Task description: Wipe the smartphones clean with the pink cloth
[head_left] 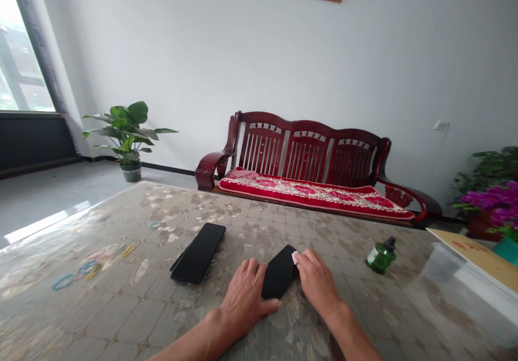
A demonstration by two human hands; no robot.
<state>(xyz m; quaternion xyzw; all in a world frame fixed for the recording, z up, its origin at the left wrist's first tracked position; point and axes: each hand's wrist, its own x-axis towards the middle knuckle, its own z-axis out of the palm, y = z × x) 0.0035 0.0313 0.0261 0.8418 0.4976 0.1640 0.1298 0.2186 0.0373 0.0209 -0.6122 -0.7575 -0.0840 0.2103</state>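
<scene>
A black smartphone [279, 274] lies on the patterned tablecloth between my hands. My left hand [246, 293] is closed around its left edge, with the thumb along the near end. My right hand [318, 280] pinches a small white-pink wipe [297, 257] against the phone's far right edge; the fingers are partly hidden from above. Left of my hands, a second black phone [200, 253] rests flat, with another dark slab showing under its left side. A green spray bottle [381, 256] with a black top stands to the right.
Several coloured hair ties [87, 268] lie on the tablecloth [133, 318] at the left. At the right edge sits a clear plastic box [457, 280] with a tan board [477, 253] on it. A red wooden bench [305, 156] stands beyond the table, a potted plant [129, 134] at the back left.
</scene>
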